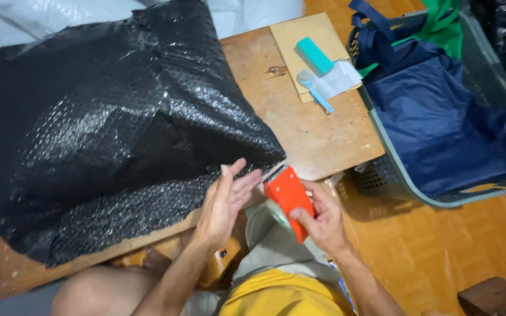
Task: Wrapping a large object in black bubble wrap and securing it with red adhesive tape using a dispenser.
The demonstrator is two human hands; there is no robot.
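Head view: a large parcel wrapped in black bubble wrap (112, 129) lies across a low wooden table (311, 134), its near right corner reaching the table's front edge; the right hand (323, 225) is clenched around an orange tape dispenser (288, 199), thumb on top and fingers curled beneath, the dispenser's mouth pointed at that corner; the left hand (225, 202) is open and flat, fingers together and extended, grasping nothing, its fingertips just beside the dispenser's front edge and touching or nearly touching the wrap's lower flap.

To do this step well, as I judge it, the flat hand should press the loose flap firmly against the parcel while the dispenser's blade end meets the wrap squarely; the tape wants to run taut and straight, and the fingers should stay out of the cutter's way (the serrated edge sits very near them).

Farther back on the table lie a tan board (300, 41), a teal block (315, 55), a pale blue scoop-like tool (314, 88) and a white slip of paper (341, 79); to the right, just beside the table, stands a grey-green basket (393, 155) holding navy blue bags (440, 117).

Hard to make out: the tape strand itself, barely a pale glint at the dispenser's mouth; whether tape is already stuck to the wrap I cannot tell; the roll is mostly hidden behind the orange body; the parcel's contents are fully covered, and its far and left edges are cut off.
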